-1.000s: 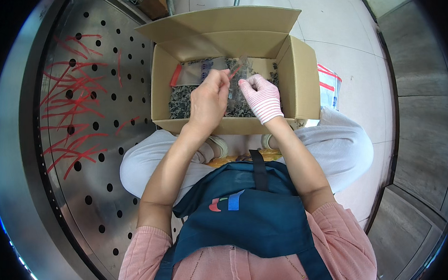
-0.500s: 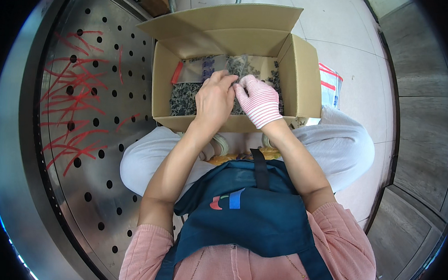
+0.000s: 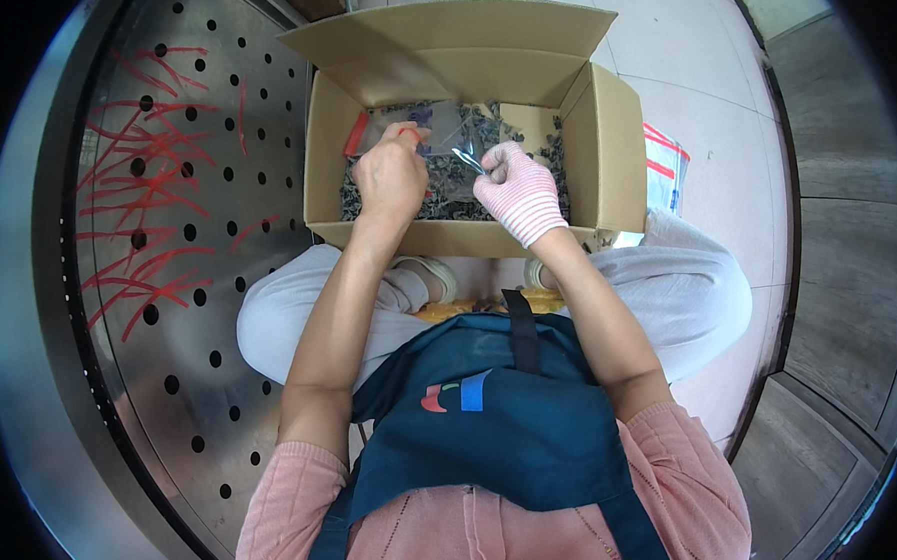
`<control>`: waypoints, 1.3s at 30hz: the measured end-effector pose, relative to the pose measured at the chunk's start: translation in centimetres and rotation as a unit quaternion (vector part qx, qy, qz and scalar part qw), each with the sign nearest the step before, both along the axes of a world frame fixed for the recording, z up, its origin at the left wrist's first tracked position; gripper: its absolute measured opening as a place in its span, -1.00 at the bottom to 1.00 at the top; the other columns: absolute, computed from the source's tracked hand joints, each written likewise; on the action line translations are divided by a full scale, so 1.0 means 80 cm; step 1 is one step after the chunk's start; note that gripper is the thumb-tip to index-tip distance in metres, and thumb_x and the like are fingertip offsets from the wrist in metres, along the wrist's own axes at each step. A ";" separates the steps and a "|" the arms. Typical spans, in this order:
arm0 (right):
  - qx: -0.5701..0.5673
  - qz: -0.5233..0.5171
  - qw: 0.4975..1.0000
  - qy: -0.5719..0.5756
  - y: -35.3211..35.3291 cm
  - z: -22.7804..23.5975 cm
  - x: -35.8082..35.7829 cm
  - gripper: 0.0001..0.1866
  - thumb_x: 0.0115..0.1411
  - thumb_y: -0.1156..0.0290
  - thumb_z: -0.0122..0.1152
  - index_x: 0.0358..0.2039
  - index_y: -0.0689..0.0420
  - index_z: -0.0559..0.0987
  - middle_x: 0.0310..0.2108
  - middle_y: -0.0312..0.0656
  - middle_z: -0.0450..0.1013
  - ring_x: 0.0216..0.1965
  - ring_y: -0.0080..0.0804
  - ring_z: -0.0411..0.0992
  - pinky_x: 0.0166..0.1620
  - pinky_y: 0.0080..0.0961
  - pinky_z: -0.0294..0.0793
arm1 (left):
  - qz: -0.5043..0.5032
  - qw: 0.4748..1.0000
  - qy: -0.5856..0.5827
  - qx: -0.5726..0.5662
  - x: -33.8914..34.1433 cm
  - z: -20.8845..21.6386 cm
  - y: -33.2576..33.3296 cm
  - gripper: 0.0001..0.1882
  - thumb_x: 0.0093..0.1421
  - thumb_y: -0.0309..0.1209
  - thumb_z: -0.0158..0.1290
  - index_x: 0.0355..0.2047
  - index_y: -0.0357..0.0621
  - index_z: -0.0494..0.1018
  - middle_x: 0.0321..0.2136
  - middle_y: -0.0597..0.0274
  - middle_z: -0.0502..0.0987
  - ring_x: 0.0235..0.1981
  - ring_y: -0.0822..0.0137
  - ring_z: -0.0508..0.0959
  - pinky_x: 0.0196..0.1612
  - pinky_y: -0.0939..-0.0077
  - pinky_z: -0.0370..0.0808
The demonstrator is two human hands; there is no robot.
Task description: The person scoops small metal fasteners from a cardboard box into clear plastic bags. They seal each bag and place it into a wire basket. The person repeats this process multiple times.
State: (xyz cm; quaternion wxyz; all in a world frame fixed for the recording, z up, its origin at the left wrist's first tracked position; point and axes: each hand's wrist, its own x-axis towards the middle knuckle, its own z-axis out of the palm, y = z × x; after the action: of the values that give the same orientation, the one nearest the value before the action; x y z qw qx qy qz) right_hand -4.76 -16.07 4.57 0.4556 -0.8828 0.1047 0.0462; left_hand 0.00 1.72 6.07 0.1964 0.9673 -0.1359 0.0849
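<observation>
Panel: a grey perforated metal panel [image 3: 191, 334] to the left of the seated person; scattered thin red strips [image 3: 152, 182] lie on it.
Box: 1 open brown rectangular cardboard box [image 3: 450, 240], ahead of the person, with the far flap raised.
Box contents: loose small dark grey pieces [image 3: 447, 210] across the bottom, heaviest on the near side.
Resting bag: a flat clear plastic bag with a red edge [image 3: 356, 134], inside the box at its left side.
Right hand: in a pink-and-white striped knit glove [image 3: 520, 191]; thumb and fingers closed on the edge of the held bag.
Left hand: bare hand [image 3: 391, 172], over the left half of the box; fingertips curled together, apparently pinching the short strip.
Held bag: a glossy transparent plastic bag [image 3: 455, 175], inside the box area between the 2 hands; far outline unclear.
Short strip: a narrow red plastic piece [image 3: 410, 131], at the left fingertips.
Change: the 2 hands, close together 0.5 s ago, are now apart.
Meaning: judged, the strip is separated from the held bag.
</observation>
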 end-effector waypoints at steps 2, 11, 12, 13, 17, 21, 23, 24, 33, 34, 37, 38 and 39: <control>0.050 0.012 0.998 0.040 -0.004 -0.001 0.002 -0.61 -0.04 0.34 0.26 -0.13 0.09 0.55 -0.50 -0.14 0.52 -0.39 -0.21 0.54 -0.22 -0.33 0.53 | -0.002 1.000 0.007 -0.023 -0.002 -0.001 0.000 -0.66 0.04 -0.61 0.00 -0.19 -0.11 0.60 -0.11 0.18 0.60 -0.24 0.03 0.64 -0.13 0.21 0.57; 0.258 0.045 0.949 0.176 -0.019 -0.035 0.032 -0.53 0.12 0.31 0.22 0.05 0.21 0.50 -0.62 -0.27 0.44 -0.65 -0.53 0.39 -0.51 -0.56 0.41 | 0.001 0.992 0.090 -0.083 -0.014 -0.025 -0.005 -0.56 0.03 -0.68 -0.02 -0.04 -0.16 0.53 -0.04 0.04 0.56 -0.14 -0.03 0.59 -0.01 0.19 0.52; 0.289 0.049 0.934 0.207 -0.023 -0.033 0.040 -0.53 0.17 0.31 0.20 0.07 0.23 0.48 -0.64 -0.30 0.42 -0.68 -0.59 0.35 -0.57 -0.60 0.37 | -0.001 0.992 0.087 -0.088 -0.014 -0.029 -0.007 -0.53 0.01 -0.68 -0.05 -0.03 -0.16 0.53 -0.03 0.03 0.55 -0.14 -0.04 0.59 0.00 0.19 0.51; 0.348 -0.025 0.906 0.240 -0.028 -0.054 0.054 -0.55 0.22 0.07 0.20 -0.08 0.19 0.58 -0.68 -0.27 0.44 -0.72 -0.55 0.37 -0.64 -0.61 0.32 | -0.003 0.992 0.084 -0.093 -0.014 -0.029 -0.007 -0.50 -0.01 -0.69 -0.07 -0.02 -0.17 0.52 -0.03 0.01 0.55 -0.14 -0.04 0.59 0.01 0.19 0.50; 0.342 -0.184 0.903 0.186 -0.058 -0.127 0.094 -0.45 0.16 -0.01 0.24 -0.03 0.19 0.56 -0.43 -0.16 0.54 -0.52 -0.45 0.48 -0.49 -0.55 0.43 | 0.019 0.985 0.111 -0.127 -0.007 -0.029 -0.007 -0.46 -0.03 -0.70 -0.10 0.01 -0.20 0.49 0.02 0.01 0.52 -0.13 -0.04 0.59 0.03 0.19 0.48; -0.116 -0.094 0.955 0.257 -0.098 -0.211 0.144 -0.27 0.06 0.03 0.32 0.18 0.14 0.40 0.09 0.05 0.41 0.12 -0.13 0.41 0.18 -0.33 0.38 | 0.023 0.984 0.115 -0.134 0.005 -0.036 -0.001 -0.46 -0.01 -0.71 -0.12 0.02 -0.21 0.48 0.04 0.03 0.52 -0.12 -0.02 0.59 0.02 0.24 0.49; -0.223 -0.006 0.931 0.289 -0.104 -0.216 0.167 -0.19 0.07 0.09 0.29 0.28 0.12 0.26 0.33 0.04 0.15 0.26 -0.07 0.27 0.27 -0.29 0.31 | 0.045 0.975 0.145 -0.161 0.006 -0.033 0.003 -0.47 0.01 -0.72 -0.12 0.03 -0.22 0.48 0.04 0.02 0.52 -0.10 -0.01 0.59 0.02 0.27 0.50; -0.260 0.014 0.928 0.268 -0.112 -0.230 0.177 -0.18 0.07 0.09 0.29 0.29 0.12 0.24 0.34 0.05 0.12 0.28 -0.04 0.24 0.28 -0.27 0.29 | 0.046 0.974 0.152 -0.164 0.009 -0.032 0.003 -0.48 0.02 -0.72 -0.11 0.03 -0.22 0.48 0.06 0.02 0.51 -0.07 -0.01 0.58 0.03 0.26 0.50; -0.398 0.119 0.844 0.340 -0.107 -0.296 0.211 -0.24 0.13 -0.03 0.22 0.25 0.14 0.32 0.34 -0.02 0.15 0.33 -0.07 0.18 0.21 -0.10 0.34 | 0.035 0.974 0.142 -0.174 0.027 -0.034 -0.006 -0.48 0.05 -0.72 -0.10 0.05 -0.22 0.46 0.07 0.00 0.50 -0.02 -0.02 0.56 0.05 0.28 0.50; -0.425 0.136 0.824 0.348 -0.102 -0.294 0.208 -0.27 0.15 -0.04 0.20 0.22 0.14 0.36 0.32 -0.02 0.20 0.31 -0.08 0.22 0.19 -0.09 0.37 | 0.038 0.973 0.141 -0.176 0.027 -0.037 -0.006 -0.48 0.04 -0.72 -0.11 0.05 -0.22 0.47 0.05 -0.02 0.51 -0.03 -0.02 0.56 0.05 0.29 0.49; -0.374 0.117 0.826 0.404 -0.086 -0.286 0.176 -0.37 0.21 -0.09 0.10 0.12 0.12 0.49 0.20 -0.03 0.38 0.22 -0.15 0.37 0.13 -0.10 0.43 | 0.048 0.969 0.156 -0.184 0.026 -0.042 -0.006 -0.47 0.04 -0.72 -0.13 0.05 -0.22 0.47 0.04 -0.03 0.52 -0.03 -0.02 0.56 0.05 0.29 0.47; -0.387 0.115 0.821 0.404 -0.076 -0.269 0.165 -0.35 0.20 -0.12 0.08 0.12 0.12 0.49 0.17 -0.02 0.41 0.21 -0.17 0.38 0.14 -0.14 0.44 | 0.053 0.967 0.162 -0.188 0.026 -0.043 -0.005 -0.47 0.04 -0.72 -0.13 0.05 -0.22 0.47 0.04 -0.03 0.52 -0.02 -0.03 0.56 0.05 0.29 0.47; -0.355 0.155 0.816 0.428 -0.080 -0.271 0.157 -0.23 0.16 -0.22 0.05 0.17 0.15 0.46 0.20 0.04 0.36 0.24 -0.14 0.34 0.19 -0.19 0.39 | 0.049 0.969 0.156 -0.185 0.026 -0.044 -0.005 -0.47 0.05 -0.72 -0.13 0.06 -0.22 0.47 0.04 -0.03 0.52 -0.02 -0.03 0.56 0.05 0.30 0.47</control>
State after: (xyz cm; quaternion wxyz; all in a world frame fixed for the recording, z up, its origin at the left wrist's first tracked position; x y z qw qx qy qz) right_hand 7.83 -22.47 -17.13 0.0062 -0.8790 0.1605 0.4489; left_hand 2.06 1.33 2.56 0.3864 0.9209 -0.0378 -0.0341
